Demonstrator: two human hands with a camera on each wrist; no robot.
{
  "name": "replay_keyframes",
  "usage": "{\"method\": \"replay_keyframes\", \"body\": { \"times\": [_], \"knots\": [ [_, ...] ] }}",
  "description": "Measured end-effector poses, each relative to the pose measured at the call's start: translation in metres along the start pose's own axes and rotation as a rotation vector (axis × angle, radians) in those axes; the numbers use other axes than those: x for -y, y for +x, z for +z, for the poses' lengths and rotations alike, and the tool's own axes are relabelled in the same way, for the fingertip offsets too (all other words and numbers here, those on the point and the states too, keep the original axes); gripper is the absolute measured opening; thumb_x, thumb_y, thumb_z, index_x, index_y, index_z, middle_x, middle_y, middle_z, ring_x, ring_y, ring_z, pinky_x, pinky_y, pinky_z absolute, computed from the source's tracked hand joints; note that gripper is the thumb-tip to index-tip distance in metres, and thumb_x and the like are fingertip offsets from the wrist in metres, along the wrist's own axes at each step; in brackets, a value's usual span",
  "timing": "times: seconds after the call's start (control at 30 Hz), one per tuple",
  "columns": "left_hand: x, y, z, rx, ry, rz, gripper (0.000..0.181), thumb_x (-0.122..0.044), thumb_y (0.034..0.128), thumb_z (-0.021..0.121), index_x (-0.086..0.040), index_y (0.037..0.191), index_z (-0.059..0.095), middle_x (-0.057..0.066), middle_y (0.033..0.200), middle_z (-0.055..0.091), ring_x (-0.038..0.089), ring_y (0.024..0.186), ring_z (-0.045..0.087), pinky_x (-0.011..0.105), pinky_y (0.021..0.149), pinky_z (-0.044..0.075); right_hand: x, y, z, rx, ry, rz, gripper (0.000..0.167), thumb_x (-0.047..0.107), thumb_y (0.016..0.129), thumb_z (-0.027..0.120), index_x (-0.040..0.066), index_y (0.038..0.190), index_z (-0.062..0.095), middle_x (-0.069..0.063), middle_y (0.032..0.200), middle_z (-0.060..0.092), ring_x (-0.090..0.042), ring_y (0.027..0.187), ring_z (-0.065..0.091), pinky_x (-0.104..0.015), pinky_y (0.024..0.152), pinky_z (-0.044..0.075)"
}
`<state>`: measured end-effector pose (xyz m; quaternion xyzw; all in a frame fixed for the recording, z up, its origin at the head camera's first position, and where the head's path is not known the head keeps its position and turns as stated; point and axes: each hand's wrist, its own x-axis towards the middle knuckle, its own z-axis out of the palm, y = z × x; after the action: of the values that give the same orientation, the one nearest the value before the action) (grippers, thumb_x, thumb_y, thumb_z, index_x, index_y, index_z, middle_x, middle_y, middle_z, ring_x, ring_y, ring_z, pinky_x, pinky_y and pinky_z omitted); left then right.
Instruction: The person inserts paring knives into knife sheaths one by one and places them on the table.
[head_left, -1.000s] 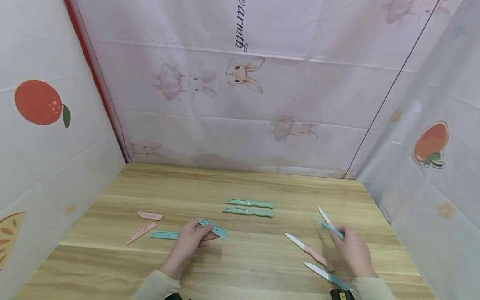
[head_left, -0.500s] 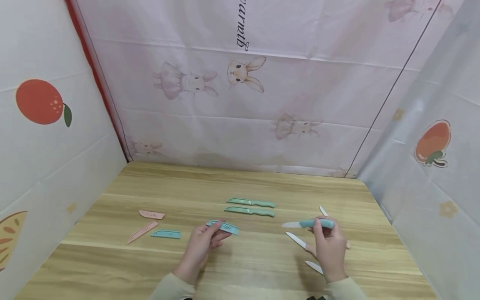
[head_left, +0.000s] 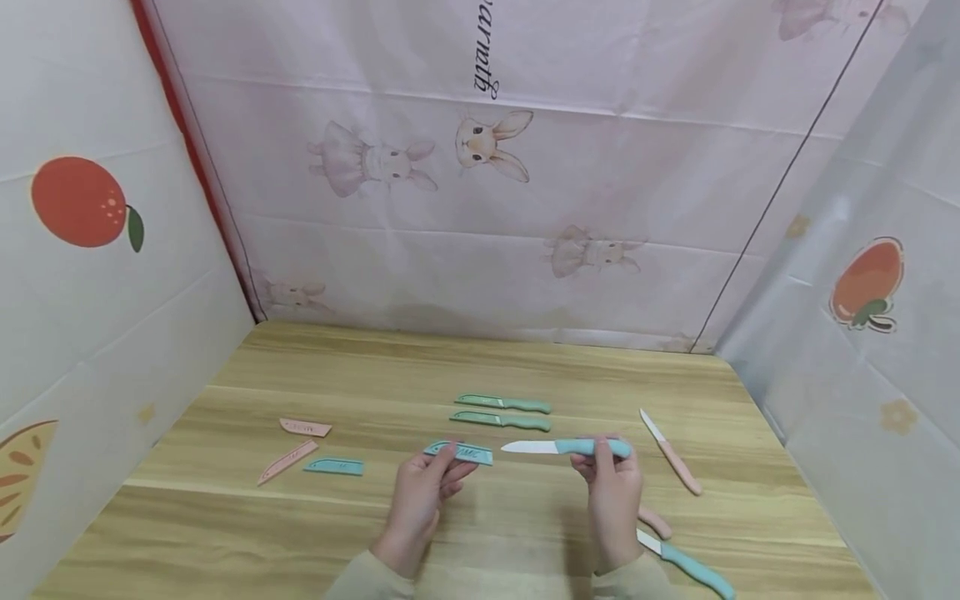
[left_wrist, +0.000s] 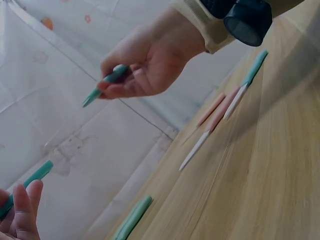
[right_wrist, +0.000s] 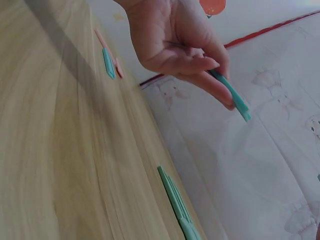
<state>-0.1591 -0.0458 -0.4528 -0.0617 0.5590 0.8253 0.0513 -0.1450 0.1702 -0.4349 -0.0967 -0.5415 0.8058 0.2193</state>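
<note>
Between thumb and fingers, my left hand [head_left: 420, 500] pinches a blue knife sheath [head_left: 472, 454], its mouth facing right. My right hand [head_left: 617, 500] grips a blue-handled paring knife [head_left: 528, 447] by its handle. The knife's white blade points left, a small gap from the sheath's mouth and roughly in line with it. Both are held above the table. In the left wrist view, the knife handle [left_wrist: 116, 74] shows in the right hand. The right wrist view has the sheath [right_wrist: 235, 97] sticking out of the left hand's fingers.
Left on the wooden table [head_left: 225, 533] lie two pink sheaths [head_left: 306, 427] and another blue sheath [head_left: 333, 467]. Two sheathed green knives [head_left: 502, 404] lie parallel at the middle back. On the right are two pink-handled knives [head_left: 678, 467] and a second blue-handled knife [head_left: 697, 571], blades bare.
My right hand has brought the blue-handled knife leftward from the right side, turning its blade to point left. My left hand has shifted slightly right with the blue sheath.
</note>
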Motion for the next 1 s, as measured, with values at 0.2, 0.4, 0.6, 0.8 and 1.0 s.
{"method": "replay_keyframes", "body": {
  "times": [0.2,0.4,0.6,0.8,1.0],
  "knots": [
    [0.001,-0.002,0.005,-0.018,-0.021,-0.007,0.036,-0.019,0.0951,0.055,0.010,0.118,0.054,0.012,0.089,0.070,0.010,0.076,0.068,0.014,0.056,0.051,-0.009,-0.001,0.003,0.016,-0.052,0.015,0.015,0.013,0.099,0.046,-0.001,0.099,0.043,-0.003,0.078,0.062,-0.010,0.065,0.062,-0.022,0.067,0.055],
    [0.003,-0.002,0.008,-0.031,-0.054,-0.003,0.038,-0.017,0.0948,0.055,0.013,0.118,0.051,0.013,0.091,0.070,0.009,0.073,0.068,0.013,0.055,0.051,-0.013,-0.002,0.003,0.028,-0.088,0.036,0.013,0.012,0.099,0.045,-0.001,0.100,0.043,-0.003,0.078,0.063,-0.010,0.065,0.062,-0.023,0.067,0.055],
    [0.003,-0.004,0.009,-0.043,-0.068,0.001,0.036,-0.016,0.0958,0.053,0.012,0.117,0.052,0.013,0.095,0.070,0.010,0.076,0.068,0.013,0.057,0.051,-0.017,-0.003,0.004,0.023,-0.095,0.103,0.012,0.012,0.100,0.043,0.001,0.100,0.043,-0.002,0.076,0.061,-0.010,0.067,0.062,-0.023,0.069,0.055],
    [0.002,-0.005,0.011,-0.064,-0.077,-0.004,0.033,-0.017,0.0960,0.053,0.010,0.116,0.055,0.013,0.091,0.070,0.012,0.078,0.068,0.014,0.058,0.051,-0.019,-0.006,0.008,0.020,-0.110,0.153,0.011,0.011,0.100,0.042,0.000,0.099,0.043,-0.002,0.077,0.060,-0.009,0.068,0.061,-0.021,0.068,0.054],
    [0.004,-0.005,0.012,-0.078,-0.087,-0.003,0.032,-0.015,0.0960,0.053,0.010,0.115,0.055,0.013,0.090,0.070,0.012,0.077,0.069,0.014,0.056,0.051,-0.019,-0.011,0.013,0.030,-0.078,0.146,0.009,0.009,0.100,0.041,0.000,0.098,0.041,-0.002,0.074,0.059,-0.008,0.065,0.061,-0.019,0.065,0.054]
  ]
}}
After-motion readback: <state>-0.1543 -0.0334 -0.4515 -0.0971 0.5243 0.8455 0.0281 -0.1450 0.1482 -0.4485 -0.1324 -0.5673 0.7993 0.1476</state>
